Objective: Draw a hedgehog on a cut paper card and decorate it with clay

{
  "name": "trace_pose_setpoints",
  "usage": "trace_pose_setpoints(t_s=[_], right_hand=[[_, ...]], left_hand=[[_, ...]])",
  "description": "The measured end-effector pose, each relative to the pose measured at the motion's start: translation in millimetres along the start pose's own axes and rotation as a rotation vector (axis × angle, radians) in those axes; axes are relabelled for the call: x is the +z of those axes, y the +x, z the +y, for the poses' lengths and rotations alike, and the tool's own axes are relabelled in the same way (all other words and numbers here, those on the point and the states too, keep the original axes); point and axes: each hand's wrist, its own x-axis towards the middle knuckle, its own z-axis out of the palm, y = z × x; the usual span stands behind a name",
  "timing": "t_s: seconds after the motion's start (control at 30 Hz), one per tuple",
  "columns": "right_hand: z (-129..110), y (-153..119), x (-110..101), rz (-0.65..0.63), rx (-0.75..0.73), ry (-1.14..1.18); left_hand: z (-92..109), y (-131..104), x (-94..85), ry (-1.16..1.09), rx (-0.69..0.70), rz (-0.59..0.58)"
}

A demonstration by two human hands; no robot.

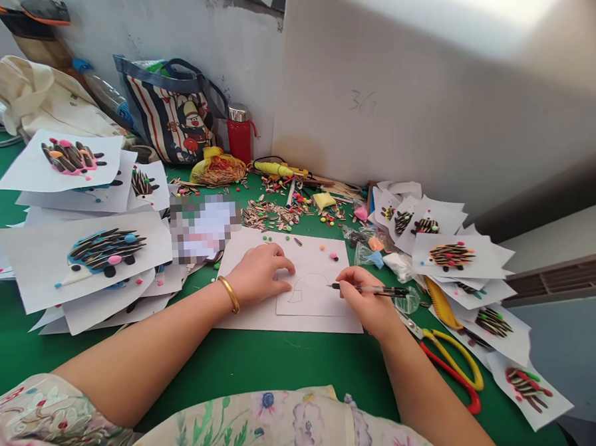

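A small white sheet of paper [312,305] lies on a larger white sheet [253,322] in the middle of the green table. Faint pencil-thin lines on the small sheet form a curved outline with a notched corner at its left. My left hand [261,273], a gold bangle at its wrist, rests over the left side with loosely spread fingers touching the paper. Gripped in my right hand [367,302] is a black pen [381,289], its tip near the right end of the outline. Small coloured clay balls [334,256] sit just beyond the small sheet.
Stacked cards with seed-and-clay hedgehogs stand left [110,256] and right [452,255]. Scissors [450,361] and a yellow cutter [442,302] lie beside my right forearm. Behind are scattered seeds [272,214], clay bags [397,266], a red bottle [241,136] and a striped bag [172,110].
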Motion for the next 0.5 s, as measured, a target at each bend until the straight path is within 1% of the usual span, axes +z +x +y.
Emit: trace_pose_setpoints(t_s=[0.17,0.23,0.37,0.5], right_hand=[[0,-13,13,-0.162,0.008,0.092],[-2,-15,19,-0.198,0.002,0.100],[-4,-14,27,-0.214,-0.028,0.075],[-3,-13,29,-0.214,-0.030,0.060]], left_hand=[[1,0,-0.1,0.011,0.005,0.005],[0,1,0.2,0.016,0.006,0.007],[-1,1,1.4,0.019,0.010,0.016],[-1,1,1.6,0.018,0.011,0.021]])
